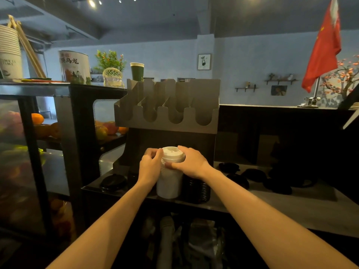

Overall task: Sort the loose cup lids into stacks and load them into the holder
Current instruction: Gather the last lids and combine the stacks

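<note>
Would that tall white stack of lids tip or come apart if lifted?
The white stack is tall and narrow, so probably tippy. The left hand and right hand grip only its upper part, so lower lids might drop away.

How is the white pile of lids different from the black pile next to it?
The white lid stack is pale and taller; the black lid stack is dark and shorter. The left hand and right hand both grip the white lid stack, while no hand holds the black lid stack. Both stand upright, side by side.
</note>
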